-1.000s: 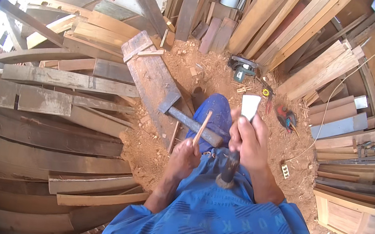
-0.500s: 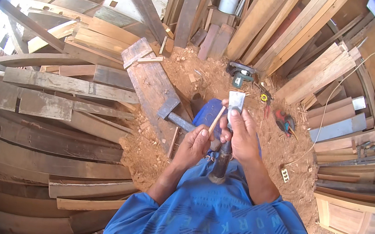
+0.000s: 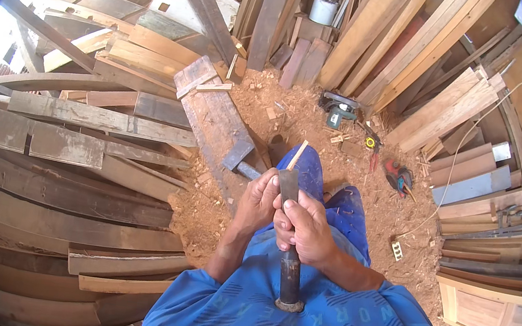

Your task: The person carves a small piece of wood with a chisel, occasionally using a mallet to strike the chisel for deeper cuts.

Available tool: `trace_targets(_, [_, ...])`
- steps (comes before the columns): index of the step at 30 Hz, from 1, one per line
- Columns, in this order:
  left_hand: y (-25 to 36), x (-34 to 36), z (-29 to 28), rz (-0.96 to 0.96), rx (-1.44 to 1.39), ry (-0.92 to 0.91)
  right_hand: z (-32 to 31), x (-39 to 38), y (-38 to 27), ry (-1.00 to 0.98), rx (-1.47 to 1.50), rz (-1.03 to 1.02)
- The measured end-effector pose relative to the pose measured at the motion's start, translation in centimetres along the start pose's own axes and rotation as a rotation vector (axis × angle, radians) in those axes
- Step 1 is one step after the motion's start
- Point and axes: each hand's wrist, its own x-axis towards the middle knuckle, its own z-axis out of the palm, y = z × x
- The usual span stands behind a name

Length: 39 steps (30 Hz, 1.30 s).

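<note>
My right hand (image 3: 308,230) is wrapped round the shank of a wide chisel (image 3: 289,186), its blade pointing away from me. The dark handle (image 3: 290,276) runs back toward my shirt, its butt end against the cloth. Close beside the blade, my left hand (image 3: 256,200) pinches a thin, pale wooden stick (image 3: 298,156) that sticks out beyond the chisel. Its lower end is hidden behind the blade and fingers. Left of my hands, a hammer (image 3: 238,153) with a blocky head lies on a worn plank (image 3: 205,109).
Sawdust covers the floor, where a green circular saw (image 3: 339,109), a yellow tape measure (image 3: 370,142), red-handled pliers (image 3: 374,161) and a red-and-black tool (image 3: 398,174) lie. A pale cord (image 3: 446,181) ends in a socket strip (image 3: 396,249). Stacked boards (image 3: 97,154) line both sides.
Both hands have come closer to my body and left with the chisel. The blade has turned from its bright face to a darker one. The stick now stands behind the blade.
</note>
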Motion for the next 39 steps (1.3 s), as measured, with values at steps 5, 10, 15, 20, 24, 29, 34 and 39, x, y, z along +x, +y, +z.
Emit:
trace_targets(5, [0.7, -0.3, 0.8, 0.047, 0.029, 0.037, 0.0, -0.4, -0.3, 0.029, 0.008, -0.011])
trace_targets(10, [-1.2, -3.1, 1.3, 0.166, 0.018, -0.132, 0.0, -1.8, -2.1, 0.075, 0.005, -0.187])
trace_targets(15, [-5.2, -5.5, 0.5, -0.202, -0.118, 0.073, -1.8, -1.2, -2.7, 0.136, 0.118, -0.145])
trace_targets(20, [-2.3, -0.6, 1.0, -0.019, -0.130, 0.092, -0.9, 0.5, -0.5, 0.034, 0.194, 0.070])
trace_targets(24, [-2.2, -0.3, 1.3, 0.107, -0.022, 0.035, -0.3, -0.2, -0.8, -0.008, 0.084, -0.001])
trace_targets(29, [-3.8, -6.6, -0.4, -0.113, -0.137, -0.251, -1.2, -3.2, -3.4, 0.084, 0.042, -0.228])
trace_targets(34, [-4.0, -4.6, -0.2, -0.154, -0.329, -0.019, -3.2, -1.0, -3.0, 0.178, 0.161, -0.127])
trace_targets(39, [-2.4, -1.0, 0.6, -0.100, -0.371, -0.013, -1.2, 0.6, -1.0, -0.003, 0.234, 0.088])
